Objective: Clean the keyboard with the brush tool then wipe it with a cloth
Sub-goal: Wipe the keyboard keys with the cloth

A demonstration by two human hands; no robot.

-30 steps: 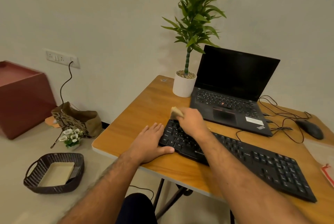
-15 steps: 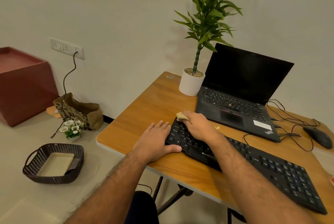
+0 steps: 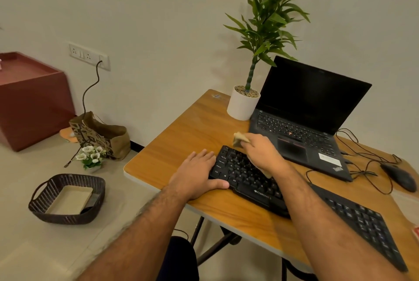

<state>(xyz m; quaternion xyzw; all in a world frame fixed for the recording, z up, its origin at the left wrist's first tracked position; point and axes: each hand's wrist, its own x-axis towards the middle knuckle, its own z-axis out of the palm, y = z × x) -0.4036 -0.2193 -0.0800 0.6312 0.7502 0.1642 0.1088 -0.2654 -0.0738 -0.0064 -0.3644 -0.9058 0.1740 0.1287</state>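
head view: desk scene
keyboard [image 3: 249, 176]: black, on wooden table [image 3: 181, 140], front of laptop [image 3: 301, 122]
right hand [image 3: 260, 151]: fingers curled around beige cloth [image 3: 240, 139], over keyboard's left end
left hand [image 3: 195, 174]: flat, fingers straight, thumb against keyboard's left edge

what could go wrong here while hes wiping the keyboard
1. The keyboard lies near the table's front edge, braced only by the left hand at its left end; a hard stroke might slide it.
2. The right hand wipes with the cloth close to the open laptop and the white plant pot; a wide sweep might bump either.
3. Loose cables trail toward the mouse and could snag.
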